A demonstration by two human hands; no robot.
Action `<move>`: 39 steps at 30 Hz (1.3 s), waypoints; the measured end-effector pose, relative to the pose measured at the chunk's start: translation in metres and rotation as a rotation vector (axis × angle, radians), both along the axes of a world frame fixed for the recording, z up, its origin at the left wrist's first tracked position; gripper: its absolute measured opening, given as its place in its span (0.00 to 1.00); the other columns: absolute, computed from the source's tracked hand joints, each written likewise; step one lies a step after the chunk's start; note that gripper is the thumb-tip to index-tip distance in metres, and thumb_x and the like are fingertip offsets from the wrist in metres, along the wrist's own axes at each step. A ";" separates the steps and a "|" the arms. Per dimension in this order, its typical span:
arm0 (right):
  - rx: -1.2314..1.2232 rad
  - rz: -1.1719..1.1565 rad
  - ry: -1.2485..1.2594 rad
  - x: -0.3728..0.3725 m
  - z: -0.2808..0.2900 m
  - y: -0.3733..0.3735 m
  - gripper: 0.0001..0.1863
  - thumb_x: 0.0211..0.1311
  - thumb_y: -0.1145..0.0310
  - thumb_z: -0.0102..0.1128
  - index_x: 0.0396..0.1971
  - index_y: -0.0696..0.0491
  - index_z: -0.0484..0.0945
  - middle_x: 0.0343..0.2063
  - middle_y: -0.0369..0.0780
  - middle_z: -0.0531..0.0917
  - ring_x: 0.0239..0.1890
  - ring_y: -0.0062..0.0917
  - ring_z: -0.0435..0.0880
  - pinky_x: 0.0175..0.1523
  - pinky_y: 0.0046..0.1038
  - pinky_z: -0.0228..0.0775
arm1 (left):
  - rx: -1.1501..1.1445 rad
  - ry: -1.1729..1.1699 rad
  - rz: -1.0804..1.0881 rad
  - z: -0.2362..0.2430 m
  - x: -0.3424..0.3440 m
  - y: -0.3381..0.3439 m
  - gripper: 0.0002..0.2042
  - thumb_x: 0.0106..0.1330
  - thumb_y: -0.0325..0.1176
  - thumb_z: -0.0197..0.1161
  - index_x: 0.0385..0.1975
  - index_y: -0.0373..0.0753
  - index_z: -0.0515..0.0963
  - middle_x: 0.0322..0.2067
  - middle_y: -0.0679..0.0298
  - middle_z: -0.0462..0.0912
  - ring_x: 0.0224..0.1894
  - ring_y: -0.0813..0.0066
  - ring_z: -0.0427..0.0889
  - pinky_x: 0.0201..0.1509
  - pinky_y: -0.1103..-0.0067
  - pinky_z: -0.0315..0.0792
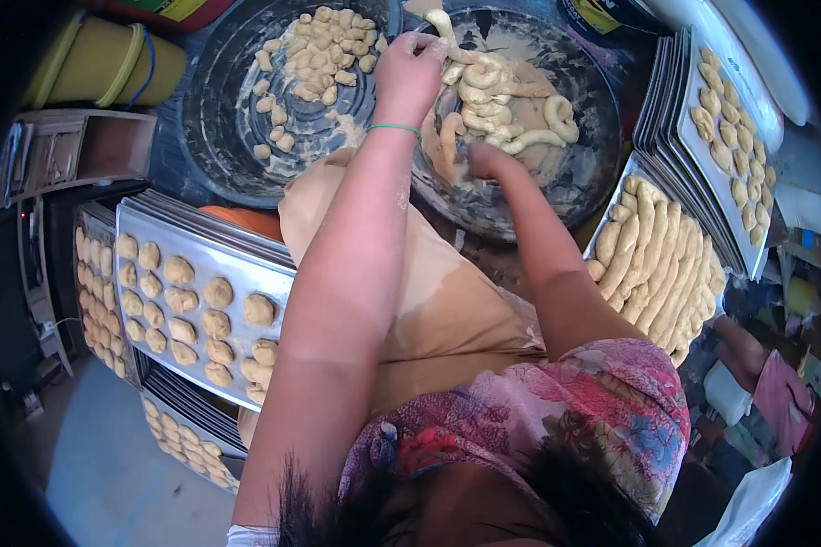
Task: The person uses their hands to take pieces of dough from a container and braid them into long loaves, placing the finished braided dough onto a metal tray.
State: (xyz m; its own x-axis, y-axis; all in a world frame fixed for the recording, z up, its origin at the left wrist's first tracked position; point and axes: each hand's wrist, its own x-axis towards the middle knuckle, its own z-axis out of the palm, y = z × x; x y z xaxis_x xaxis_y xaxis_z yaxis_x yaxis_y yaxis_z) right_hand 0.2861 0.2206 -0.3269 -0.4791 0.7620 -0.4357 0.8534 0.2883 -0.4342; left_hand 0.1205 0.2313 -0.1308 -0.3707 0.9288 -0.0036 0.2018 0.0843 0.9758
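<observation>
My left hand (414, 71) is over the rim between two black basins, its fingers pinched at a pale rope of dough (441, 25). That rope leads down to a coiled heap of dough ropes (485, 94) in the floured right basin (588, 128). Low in the same basin is my right hand (491, 162), beside a flour-dusted dough strand (448, 146); its fingers are dark and mostly hidden, so their grip does not show. Many small dough pieces (324, 55) lie in the left basin (212, 137), gathered mostly at its far side.
Stacked metal trays (205, 223) with round dough balls stand at my left. On the right are a tray of long dough rolls (652, 255) and another tray stack (693, 137) bearing dough pieces. A yellow-green bucket (109, 59) lies far left. Another person's arm (739, 346) shows far right.
</observation>
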 end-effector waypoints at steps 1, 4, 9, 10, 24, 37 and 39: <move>-0.133 0.111 -0.011 0.004 -0.004 0.003 0.18 0.41 0.63 0.62 0.36 0.52 0.77 0.36 0.46 0.78 0.41 0.38 0.76 0.45 0.31 0.67 | 0.001 0.000 0.003 0.001 -0.001 -0.001 0.13 0.52 0.36 0.59 0.29 0.31 0.77 0.27 0.52 0.79 0.31 0.61 0.78 0.37 0.74 0.70; -0.258 0.094 0.008 0.007 -0.032 0.003 0.20 0.44 0.58 0.60 0.37 0.53 0.77 0.39 0.47 0.78 0.43 0.37 0.76 0.48 0.32 0.66 | -0.005 -0.015 0.014 -0.002 -0.002 -0.002 0.13 0.52 0.36 0.60 0.29 0.32 0.77 0.27 0.52 0.79 0.31 0.62 0.79 0.37 0.75 0.70; 0.200 -0.315 -0.078 -0.038 -0.098 -0.050 0.24 0.48 0.58 0.54 0.47 0.50 0.71 0.42 0.49 0.75 0.47 0.40 0.73 0.50 0.33 0.65 | 0.017 0.010 -0.061 -0.009 -0.001 0.001 0.13 0.51 0.37 0.60 0.29 0.32 0.77 0.27 0.53 0.79 0.32 0.61 0.78 0.38 0.74 0.69; 0.247 -0.247 -0.140 -0.044 -0.107 -0.054 0.25 0.48 0.57 0.54 0.47 0.50 0.70 0.42 0.49 0.75 0.47 0.41 0.73 0.51 0.33 0.65 | 0.011 0.043 -0.094 -0.009 -0.001 0.002 0.13 0.51 0.38 0.60 0.29 0.32 0.77 0.27 0.52 0.79 0.32 0.61 0.78 0.39 0.73 0.69; -0.993 -0.794 1.124 -0.004 -0.013 -0.018 0.18 0.52 0.62 0.45 0.38 0.59 0.70 0.31 0.42 0.76 0.30 0.28 0.75 0.36 0.28 0.69 | -0.414 0.385 -0.321 0.008 0.004 -0.016 0.20 0.52 0.47 0.59 0.34 0.35 0.77 0.36 0.50 0.78 0.41 0.56 0.76 0.46 0.70 0.67; -0.141 -0.187 1.010 -0.008 0.179 -0.053 0.20 0.53 0.57 0.55 0.39 0.57 0.69 0.24 0.36 0.75 0.26 0.17 0.73 0.30 0.20 0.68 | 0.079 -0.823 -0.170 0.046 0.029 -0.046 0.09 0.54 0.26 0.60 0.33 0.37 0.68 0.16 0.65 0.70 0.17 0.75 0.73 0.19 0.77 0.71; -0.198 -0.130 0.750 -0.002 0.156 -0.070 0.20 0.53 0.57 0.56 0.39 0.58 0.70 0.25 0.37 0.75 0.25 0.18 0.73 0.28 0.21 0.66 | 0.120 -0.866 -0.128 0.051 0.020 -0.051 0.08 0.55 0.27 0.60 0.32 0.38 0.68 0.16 0.65 0.70 0.17 0.76 0.72 0.20 0.77 0.71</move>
State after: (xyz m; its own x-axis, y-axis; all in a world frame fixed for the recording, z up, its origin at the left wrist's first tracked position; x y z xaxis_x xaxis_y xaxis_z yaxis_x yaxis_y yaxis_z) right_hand 0.2844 0.1504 -0.1704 -0.6110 0.7743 -0.1647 0.3334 0.0630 -0.9407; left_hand 0.1401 0.1802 -0.0800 -0.1763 0.9751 -0.1345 -0.6120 -0.0015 0.7909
